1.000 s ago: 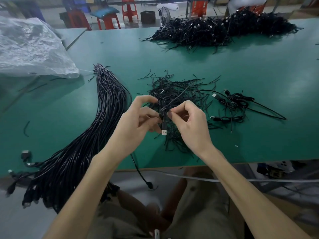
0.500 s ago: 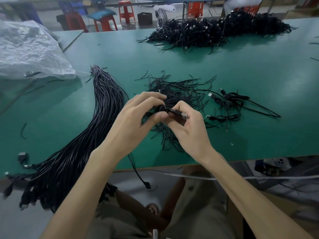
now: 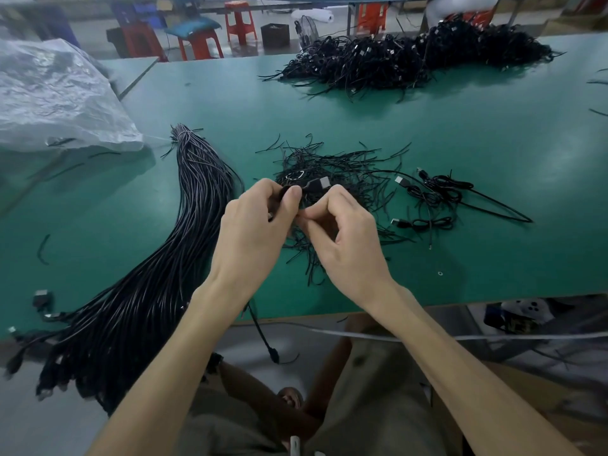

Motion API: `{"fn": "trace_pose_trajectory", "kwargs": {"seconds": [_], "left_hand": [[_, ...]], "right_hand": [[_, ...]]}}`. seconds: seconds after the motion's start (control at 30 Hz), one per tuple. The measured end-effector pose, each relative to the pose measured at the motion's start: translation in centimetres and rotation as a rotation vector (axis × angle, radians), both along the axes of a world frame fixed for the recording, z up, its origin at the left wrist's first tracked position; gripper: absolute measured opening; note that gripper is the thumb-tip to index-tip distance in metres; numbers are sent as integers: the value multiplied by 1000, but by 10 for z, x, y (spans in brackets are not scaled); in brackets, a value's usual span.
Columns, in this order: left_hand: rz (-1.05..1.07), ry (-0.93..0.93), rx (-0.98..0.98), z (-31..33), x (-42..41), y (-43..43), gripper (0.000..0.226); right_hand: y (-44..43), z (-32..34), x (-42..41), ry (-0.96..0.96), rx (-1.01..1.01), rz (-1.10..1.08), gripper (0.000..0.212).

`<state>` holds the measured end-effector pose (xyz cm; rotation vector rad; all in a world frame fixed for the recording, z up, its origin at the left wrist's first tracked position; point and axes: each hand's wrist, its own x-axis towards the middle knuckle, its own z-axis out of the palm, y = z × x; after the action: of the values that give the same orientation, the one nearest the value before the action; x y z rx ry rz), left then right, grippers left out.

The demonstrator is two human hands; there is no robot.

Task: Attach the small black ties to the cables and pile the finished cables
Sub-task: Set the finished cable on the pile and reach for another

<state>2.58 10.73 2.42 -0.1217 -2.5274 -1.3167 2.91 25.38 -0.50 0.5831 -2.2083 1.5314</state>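
The plug (image 3: 320,184) has swung up and now pokes out past the left hand (image 3: 256,225), which grips the coiled cable (image 3: 285,192) above the ties (image 3: 345,167) on the table (image 3: 460,126), while the right hand (image 3: 345,238), close against it, pinches the same cable.

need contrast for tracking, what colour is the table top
The table top is green, best seen in the head view.

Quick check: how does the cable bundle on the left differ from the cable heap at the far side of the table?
The bundle lies long and straight, strands side by side; the heap is a tangled mound. The bundle hangs off the near edge of the table; the heap rests by its far edge. Both are black cables.
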Motion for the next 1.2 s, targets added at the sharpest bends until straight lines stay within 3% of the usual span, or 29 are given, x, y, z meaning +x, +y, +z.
{"fn": "trace_pose_trajectory", "kwargs": {"seconds": [0.2, 0.4, 0.53, 0.67, 0.77, 0.87, 0.9, 1.0, 1.1, 1.2], "left_hand": [[-107, -184, 219, 3, -3, -3, 37], [-350, -324, 420, 9, 6, -25, 20], [-561, -238, 263, 10, 7, -39, 49], [-578, -137, 153, 7, 3, -38, 66], [-490, -7, 58, 1, 2, -31, 55], [-390, 212, -256, -1, 1, -31, 49], [-423, 230, -278, 0, 0, -31, 49], [-561, 132, -138, -1, 2, -26, 48], [-465, 114, -56, -3, 6, -22, 25], [-368, 190, -103, -8, 6, -21, 8]], "right_hand": [[2, -4, 1, 121, 177, -65, 12], [12, -5, 0, 137, 186, -107, 11], [12, -3, 0, 124, 160, -93, 11], [11, -1, 0, 126, 136, -65, 10], [11, -1, 2, 137, 146, -55, 11], [10, -1, 3, 139, 130, -54, 15], [9, -1, 4, 137, 123, -51, 16], [8, -2, 6, 143, 123, -32, 17], [6, -2, 8, 131, 96, -17, 17], [3, -2, 8, 137, 105, -14, 18]]}}
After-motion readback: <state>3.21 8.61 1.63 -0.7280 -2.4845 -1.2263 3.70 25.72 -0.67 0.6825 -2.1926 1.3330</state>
